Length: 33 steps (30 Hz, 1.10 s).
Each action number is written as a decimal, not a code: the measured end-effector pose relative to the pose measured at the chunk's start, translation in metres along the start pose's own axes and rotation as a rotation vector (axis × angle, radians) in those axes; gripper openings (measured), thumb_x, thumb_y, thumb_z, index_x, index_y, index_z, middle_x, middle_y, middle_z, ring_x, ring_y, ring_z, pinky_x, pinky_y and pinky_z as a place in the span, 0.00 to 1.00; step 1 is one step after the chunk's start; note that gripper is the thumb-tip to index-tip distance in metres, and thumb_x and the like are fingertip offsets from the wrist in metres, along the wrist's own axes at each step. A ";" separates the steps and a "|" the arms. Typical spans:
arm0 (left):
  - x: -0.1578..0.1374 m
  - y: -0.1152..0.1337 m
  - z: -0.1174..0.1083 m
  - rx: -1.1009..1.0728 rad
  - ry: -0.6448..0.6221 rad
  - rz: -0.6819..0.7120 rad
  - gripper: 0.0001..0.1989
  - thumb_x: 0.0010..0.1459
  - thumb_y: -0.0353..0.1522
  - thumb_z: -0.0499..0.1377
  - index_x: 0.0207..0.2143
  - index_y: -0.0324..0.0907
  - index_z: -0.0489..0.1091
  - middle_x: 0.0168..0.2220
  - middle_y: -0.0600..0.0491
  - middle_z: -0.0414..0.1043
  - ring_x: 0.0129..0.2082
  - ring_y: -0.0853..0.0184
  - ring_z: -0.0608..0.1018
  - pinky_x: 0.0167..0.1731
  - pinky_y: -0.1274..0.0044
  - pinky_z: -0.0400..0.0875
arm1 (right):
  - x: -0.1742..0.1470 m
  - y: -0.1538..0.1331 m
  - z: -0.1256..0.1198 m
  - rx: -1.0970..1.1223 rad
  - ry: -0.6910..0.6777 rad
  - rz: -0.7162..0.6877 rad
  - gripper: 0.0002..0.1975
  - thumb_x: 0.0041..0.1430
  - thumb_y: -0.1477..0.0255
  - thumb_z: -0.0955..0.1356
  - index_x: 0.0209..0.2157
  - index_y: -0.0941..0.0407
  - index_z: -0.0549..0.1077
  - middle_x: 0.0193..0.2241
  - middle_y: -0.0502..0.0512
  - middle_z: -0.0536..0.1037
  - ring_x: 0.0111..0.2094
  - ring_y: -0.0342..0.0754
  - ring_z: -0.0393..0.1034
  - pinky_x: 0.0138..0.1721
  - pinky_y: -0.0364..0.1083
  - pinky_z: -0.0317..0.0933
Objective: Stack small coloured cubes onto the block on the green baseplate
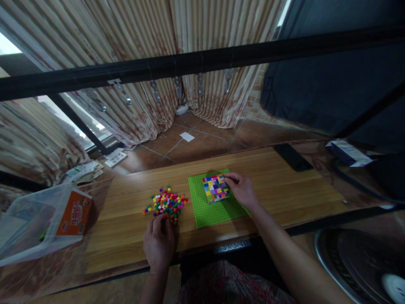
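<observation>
A block of many-coloured bricks (216, 188) stood on a green studded plate (209, 216), toward its far edge, where the studs presumably kept it from sliding. At the block's far right corner, the person's right hand (242, 190) reached in from the side, probably to leave the top in view; thumb and forefinger were drawn together, though whether they pinched a brick could not be told. Left of the plate, a heap of loose bricks (169, 202) lay on the wooden board (126, 223), apparently put there for easy reach. The left hand (159, 241) bent over its near edge, fingers curled down, their tips too hidden to show whether they gripped anything. Farther out, a dark phone (293, 157) rested at the board's far right, seemingly out of the way, and a clear plastic bin (47, 246) sat beyond its left end.
</observation>
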<state>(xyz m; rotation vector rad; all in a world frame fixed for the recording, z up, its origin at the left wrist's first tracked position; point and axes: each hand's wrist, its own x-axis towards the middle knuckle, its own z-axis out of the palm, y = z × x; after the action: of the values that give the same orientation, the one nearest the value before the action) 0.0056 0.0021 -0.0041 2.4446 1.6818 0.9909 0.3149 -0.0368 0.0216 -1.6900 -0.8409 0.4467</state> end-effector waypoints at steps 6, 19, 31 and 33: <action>-0.001 0.002 -0.001 -0.004 -0.007 -0.014 0.09 0.62 0.32 0.56 0.43 0.40 0.72 0.39 0.47 0.75 0.39 0.60 0.78 0.35 0.73 0.68 | 0.004 0.002 0.005 0.091 -0.007 0.092 0.20 0.55 0.55 0.66 0.31 0.58 0.79 0.28 0.56 0.81 0.29 0.49 0.74 0.33 0.47 0.66; -0.002 0.002 -0.001 -0.012 -0.023 -0.047 0.09 0.62 0.33 0.56 0.43 0.41 0.72 0.40 0.47 0.75 0.37 0.61 0.77 0.34 0.73 0.68 | 0.010 0.005 0.017 0.196 0.014 0.184 0.19 0.43 0.56 0.72 0.30 0.58 0.79 0.26 0.54 0.80 0.27 0.46 0.72 0.31 0.45 0.64; 0.000 0.002 -0.002 -0.025 -0.020 -0.013 0.10 0.62 0.33 0.55 0.43 0.40 0.72 0.39 0.46 0.75 0.37 0.61 0.77 0.36 0.73 0.70 | 0.006 -0.001 0.014 0.262 0.048 0.212 0.25 0.40 0.49 0.73 0.28 0.58 0.77 0.23 0.54 0.79 0.23 0.46 0.70 0.25 0.45 0.63; 0.000 0.003 -0.002 -0.028 -0.019 -0.018 0.10 0.62 0.33 0.55 0.43 0.40 0.71 0.40 0.46 0.75 0.37 0.61 0.77 0.36 0.72 0.70 | 0.004 -0.005 0.010 0.258 0.089 0.213 0.26 0.44 0.47 0.70 0.28 0.58 0.77 0.24 0.55 0.79 0.22 0.45 0.68 0.24 0.45 0.62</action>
<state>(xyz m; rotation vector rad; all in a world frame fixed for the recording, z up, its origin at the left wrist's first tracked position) 0.0070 0.0001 -0.0019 2.4094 1.6692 0.9792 0.3094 -0.0268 0.0239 -1.5520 -0.5165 0.5946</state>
